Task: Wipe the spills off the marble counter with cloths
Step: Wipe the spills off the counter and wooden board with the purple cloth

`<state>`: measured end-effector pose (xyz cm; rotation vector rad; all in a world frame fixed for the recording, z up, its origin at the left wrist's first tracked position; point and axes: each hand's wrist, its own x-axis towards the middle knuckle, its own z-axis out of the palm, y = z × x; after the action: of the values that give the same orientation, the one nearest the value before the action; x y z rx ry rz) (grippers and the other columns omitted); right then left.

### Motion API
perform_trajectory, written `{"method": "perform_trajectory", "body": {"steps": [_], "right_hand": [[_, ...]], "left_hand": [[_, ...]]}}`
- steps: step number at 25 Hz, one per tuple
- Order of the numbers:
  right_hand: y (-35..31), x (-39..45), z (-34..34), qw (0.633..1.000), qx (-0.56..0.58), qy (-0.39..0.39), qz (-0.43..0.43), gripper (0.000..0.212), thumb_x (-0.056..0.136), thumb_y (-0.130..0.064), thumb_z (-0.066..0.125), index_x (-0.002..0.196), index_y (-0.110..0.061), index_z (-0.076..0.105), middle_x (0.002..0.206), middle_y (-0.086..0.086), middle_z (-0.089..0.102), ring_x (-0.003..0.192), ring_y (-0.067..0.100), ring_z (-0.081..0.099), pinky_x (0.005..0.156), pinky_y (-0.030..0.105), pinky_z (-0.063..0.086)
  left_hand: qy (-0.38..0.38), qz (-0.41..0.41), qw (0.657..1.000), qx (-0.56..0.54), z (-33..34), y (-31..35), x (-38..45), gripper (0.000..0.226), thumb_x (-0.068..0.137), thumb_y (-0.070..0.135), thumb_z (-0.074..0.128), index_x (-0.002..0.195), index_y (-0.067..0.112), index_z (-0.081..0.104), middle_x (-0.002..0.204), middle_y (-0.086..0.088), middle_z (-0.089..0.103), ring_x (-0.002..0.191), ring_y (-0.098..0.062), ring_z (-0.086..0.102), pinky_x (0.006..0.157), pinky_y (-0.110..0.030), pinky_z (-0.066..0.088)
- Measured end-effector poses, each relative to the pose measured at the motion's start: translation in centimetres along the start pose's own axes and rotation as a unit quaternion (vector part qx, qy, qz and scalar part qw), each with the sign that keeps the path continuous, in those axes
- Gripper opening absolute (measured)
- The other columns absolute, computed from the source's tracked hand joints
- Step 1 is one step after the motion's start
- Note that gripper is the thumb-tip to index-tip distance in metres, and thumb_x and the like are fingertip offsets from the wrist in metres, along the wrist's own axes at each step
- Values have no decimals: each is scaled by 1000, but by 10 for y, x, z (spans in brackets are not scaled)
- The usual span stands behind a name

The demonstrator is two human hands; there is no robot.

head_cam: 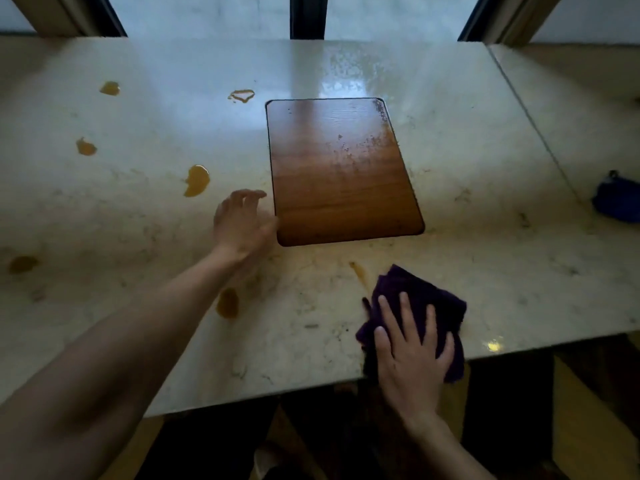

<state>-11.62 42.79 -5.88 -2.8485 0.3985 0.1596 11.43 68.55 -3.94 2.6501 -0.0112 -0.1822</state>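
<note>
Your right hand (412, 355) presses a purple cloth (426, 296) flat at the worktop's (485, 271) near edge.
Its fingers lie straight. Your left hand (240, 223), fingers loosely spread, holds nothing beside the wooden inset (343, 171); orange spills (196, 180) dot the marble left; a blue cloth (618, 199) lies far right.

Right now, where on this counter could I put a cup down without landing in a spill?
The marble right of the wooden panel, up to the blue cloth, shows no orange spills. The left half is crowded with puddles. Near the front, the right hand presses a purple cloth beside a streak. The left hand hovers open.
</note>
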Motion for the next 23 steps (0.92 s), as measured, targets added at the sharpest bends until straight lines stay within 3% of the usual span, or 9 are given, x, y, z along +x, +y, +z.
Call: {"method": "perform_trajectory", "body": {"steps": [2,6,10,13,16,19,23], "right_hand": [[-40,-21,16,998,7,4,64,53,101,-59,11,153,-49,15,164,-10,16,151,31,10,114,68,10],[-86,-10,22,997,-36,7,74,58,99,-56,18,155,-40,19,165,-3,16,148,42,17,107,76,12],[-116,50,21,999,-40,5,23,60,98,-56,23,155,-40,15,165,-2,15,148,43,16,106,78,9],[-144,159,18,1000,-27,3,-2,57,99,-58,15,154,-46,5,167,-5,5,150,40,1,107,77,0],[-166,301,2,998,-32,46,-21,56,99,-57,18,154,-44,16,166,-3,13,150,41,4,107,78,1],[-188,446,-16,999,-28,-7,-26,56,99,-58,13,153,-47,6,166,-8,-4,150,37,-9,107,77,-6],[-222,583,-33,998,-34,-26,-48,57,98,-59,14,153,-48,7,166,-11,-5,150,36,-11,108,76,-6]], "left_hand": [[18,25,999,-11,-6,2,3,54,92,45,53,141,22,45,150,-8,41,140,-30,35,119,-48,24],[36,96,993,63,-13,-14,26,54,95,45,48,143,22,42,154,-7,34,146,-29,24,123,-49,12],[6,183,967,174,-16,-29,61,55,92,47,34,136,17,44,147,-13,40,139,-34,34,118,-56,25],[-44,220,957,186,-15,-35,73,51,93,44,37,136,16,40,143,-17,44,134,-38,42,110,-58,37],[-20,235,958,166,-12,-39,69,54,94,45,42,139,15,46,146,-14,43,137,-35,40,111,-55,38],[-12,239,958,161,-9,-38,74,57,90,46,49,138,15,51,147,-13,46,139,-35,41,111,-57,39],[4,266,948,173,3,-52,82,61,86,50,52,138,18,53,148,-13,50,140,-33,42,110,-54,33]]}}
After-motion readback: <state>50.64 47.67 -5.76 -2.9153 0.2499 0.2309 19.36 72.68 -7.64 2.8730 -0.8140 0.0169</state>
